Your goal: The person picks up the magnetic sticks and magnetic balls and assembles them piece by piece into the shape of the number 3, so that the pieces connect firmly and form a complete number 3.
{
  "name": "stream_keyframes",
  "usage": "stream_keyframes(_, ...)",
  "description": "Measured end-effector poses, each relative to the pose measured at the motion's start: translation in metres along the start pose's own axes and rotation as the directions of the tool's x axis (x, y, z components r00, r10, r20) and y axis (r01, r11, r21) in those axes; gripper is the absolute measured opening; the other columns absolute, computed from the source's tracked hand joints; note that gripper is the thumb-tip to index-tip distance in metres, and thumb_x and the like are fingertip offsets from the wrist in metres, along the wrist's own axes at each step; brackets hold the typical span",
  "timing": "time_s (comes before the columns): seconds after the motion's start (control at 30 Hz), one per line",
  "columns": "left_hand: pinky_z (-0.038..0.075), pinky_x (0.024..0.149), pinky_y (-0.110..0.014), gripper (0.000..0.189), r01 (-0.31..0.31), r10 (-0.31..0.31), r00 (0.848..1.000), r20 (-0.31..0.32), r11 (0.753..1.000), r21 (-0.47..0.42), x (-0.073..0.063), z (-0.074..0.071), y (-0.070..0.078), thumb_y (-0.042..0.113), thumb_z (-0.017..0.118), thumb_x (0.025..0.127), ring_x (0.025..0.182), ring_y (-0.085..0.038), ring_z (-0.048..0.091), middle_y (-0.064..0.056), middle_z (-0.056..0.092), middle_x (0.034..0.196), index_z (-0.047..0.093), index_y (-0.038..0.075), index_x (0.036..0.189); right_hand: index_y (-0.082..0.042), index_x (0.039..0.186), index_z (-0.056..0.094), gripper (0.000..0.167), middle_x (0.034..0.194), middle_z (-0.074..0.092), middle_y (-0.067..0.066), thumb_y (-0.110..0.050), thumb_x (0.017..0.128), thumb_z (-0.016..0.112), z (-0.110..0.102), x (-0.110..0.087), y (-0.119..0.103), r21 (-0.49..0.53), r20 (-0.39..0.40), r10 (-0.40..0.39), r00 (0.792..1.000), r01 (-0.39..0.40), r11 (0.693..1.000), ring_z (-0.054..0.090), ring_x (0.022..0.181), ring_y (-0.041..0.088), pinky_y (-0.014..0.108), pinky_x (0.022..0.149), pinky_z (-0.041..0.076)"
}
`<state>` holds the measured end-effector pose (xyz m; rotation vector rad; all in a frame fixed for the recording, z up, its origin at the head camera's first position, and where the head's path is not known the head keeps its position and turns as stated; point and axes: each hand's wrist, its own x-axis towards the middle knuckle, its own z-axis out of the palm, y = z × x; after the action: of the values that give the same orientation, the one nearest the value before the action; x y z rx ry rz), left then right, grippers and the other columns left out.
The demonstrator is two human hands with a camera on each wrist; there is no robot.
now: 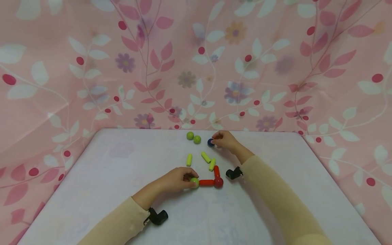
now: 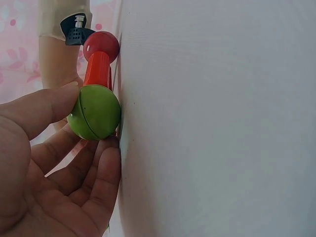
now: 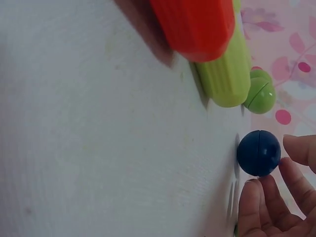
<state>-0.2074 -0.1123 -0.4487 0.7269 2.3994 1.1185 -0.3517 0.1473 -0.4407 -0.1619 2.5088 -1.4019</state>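
My left hand (image 1: 177, 180) pinches a green ball (image 2: 96, 112) between thumb and fingers, low at the tabletop. From that ball a red stick (image 1: 206, 182) runs to a red ball (image 1: 218, 182), and a second red stick (image 1: 216, 171) points away from the red ball toward the back. Farther back, my right hand (image 1: 226, 141) is at a dark blue ball (image 3: 258, 153) on the table. Its fingertips are right at the ball, while the thumb shows a small gap from it in the right wrist view.
Two loose green balls (image 1: 193, 137) lie near the back edge, left of the blue one. Three yellow-green sticks (image 1: 189, 160) lie mid-table, behind the red pieces. The white table (image 1: 122, 153) ends at a pink flowered cloth (image 1: 183, 68). Each wrist carries a black camera (image 1: 158, 216).
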Motion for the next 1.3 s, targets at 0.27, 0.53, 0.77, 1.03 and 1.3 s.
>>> stream_keyframes(0.27, 0.049, 0.08, -0.027, 0.029, 0.009, -0.009, 1.0, 0.001, 1.0, -0.002, -0.0001, 0.0008, -0.0003, 0.029, 0.073, 0.093, 0.09, -0.011, 0.058, 0.008, 0.065, 0.096, 0.069, 0.013, 0.117, -0.006, 0.123, 0.062, 0.036, 0.121, 0.062, 0.013, -0.02, 0.093, 0.074, 0.0035, 0.0065, 0.0026, -0.049, 0.021, 0.005, 1.0, -0.004, 0.999, 0.062, 0.096, 0.024, 0.032, 0.085, 0.054)
stream_keyframes(0.53, 0.049, 0.08, -0.031, 0.028, 0.008, -0.008, 1.0, 0.0, 1.0, -0.021, -0.0003, 0.0013, 0.0009, 0.027, 0.074, 0.093, 0.09, -0.013, 0.058, 0.006, 0.065, 0.096, 0.069, 0.011, 0.116, -0.005, 0.126, 0.061, 0.039, 0.124, 0.06, 0.014, -0.018, 0.092, 0.074, 0.007, 0.0069, 0.0012, -0.065, 0.038, -0.015, 0.999, 0.017, 0.998, 0.061, 0.1, 0.025, 0.033, 0.084, 0.053)
stream_keyframes(0.77, 0.049, 0.079, -0.028, 0.028, 0.009, -0.009, 1.0, -0.001, 1.0, -0.018, 0.0, 0.0017, -0.0006, 0.027, 0.074, 0.093, 0.089, -0.011, 0.058, 0.007, 0.065, 0.095, 0.069, 0.012, 0.116, -0.005, 0.126, 0.062, 0.038, 0.125, 0.06, 0.014, -0.017, 0.092, 0.074, 0.0078, 0.0082, 0.0032, -0.074, 0.043, -0.026, 0.999, 0.029, 0.997, 0.061, 0.101, 0.024, 0.032, 0.083, 0.052)
stream_keyframes(1.03, 0.049, 0.079, -0.03, 0.028, 0.01, -0.01, 1.0, 0.001, 1.0, -0.026, -0.0005, 0.001, 0.0016, 0.026, 0.073, 0.093, 0.091, -0.012, 0.059, 0.006, 0.065, 0.097, 0.069, 0.011, 0.116, -0.006, 0.126, 0.062, 0.037, 0.126, 0.059, 0.015, -0.016, 0.092, 0.074, 0.0086, 0.0069, 0.0035, -0.084, 0.043, -0.041, 0.998, 0.044, 0.996, 0.061, 0.105, 0.026, 0.032, 0.081, 0.052)
stream_keyframes(1.3, 0.049, 0.081, -0.028, 0.027, 0.023, -0.023, 1.0, 0.001, 1.0, -0.013, -0.0011, 0.0011, 0.0018, 0.027, 0.073, 0.093, 0.091, -0.011, 0.059, 0.007, 0.065, 0.097, 0.069, 0.013, 0.116, -0.006, 0.124, 0.063, 0.035, 0.123, 0.059, 0.013, -0.017, 0.093, 0.073, 0.0056, 0.0028, 0.0014, -0.083, 0.046, -0.041, 0.998, 0.045, 0.996, 0.062, 0.1, 0.025, 0.032, 0.081, 0.053)
